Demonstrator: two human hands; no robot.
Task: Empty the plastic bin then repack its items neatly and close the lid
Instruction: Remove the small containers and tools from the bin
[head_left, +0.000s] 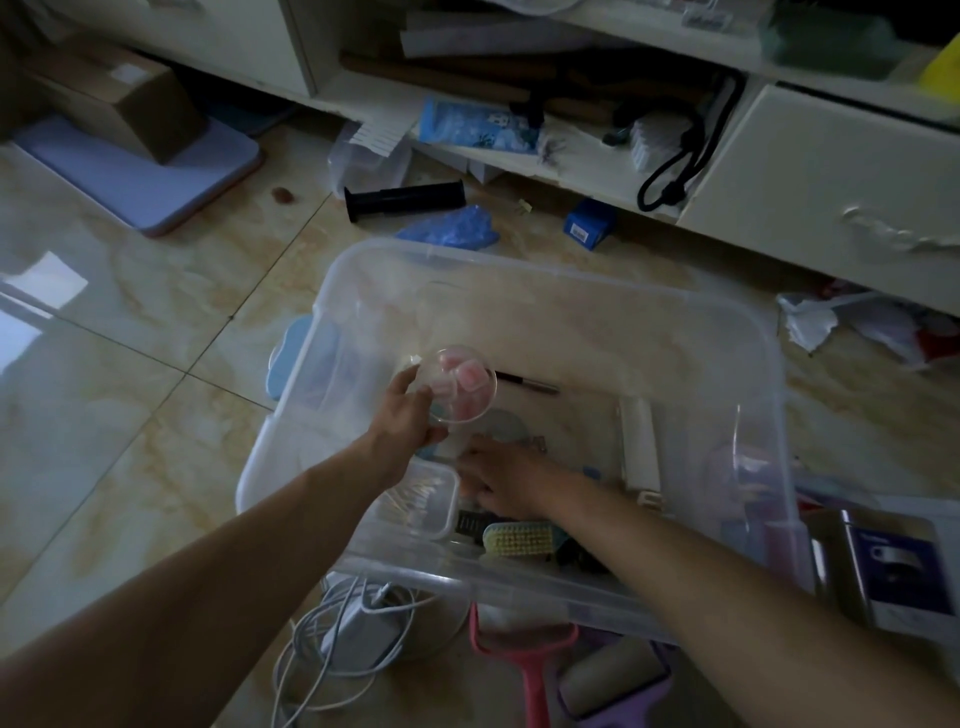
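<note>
A clear plastic bin (571, 291) stands open on the tiled floor. My left hand (410, 410) holds a small clear round container (465, 384) with pink pieces inside, above the bin's left part. My right hand (498, 475) reaches down into the bin near its front wall, fingers spread over small items I cannot make out. Inside the bin lie a clear box of cotton swabs (415, 501), a yellow-bristled brush (519, 538), a white roll (641, 447) and a thin dark stick (524, 382).
White cables and a charger (353, 623) lie before the bin with a pink handle (530, 670) and a lint roller (608, 675). A boxed item (898, 566) sits at right. Beyond lie a black tube (405, 200), blue gloves (452, 228) and a cluttered white cabinet (810, 171).
</note>
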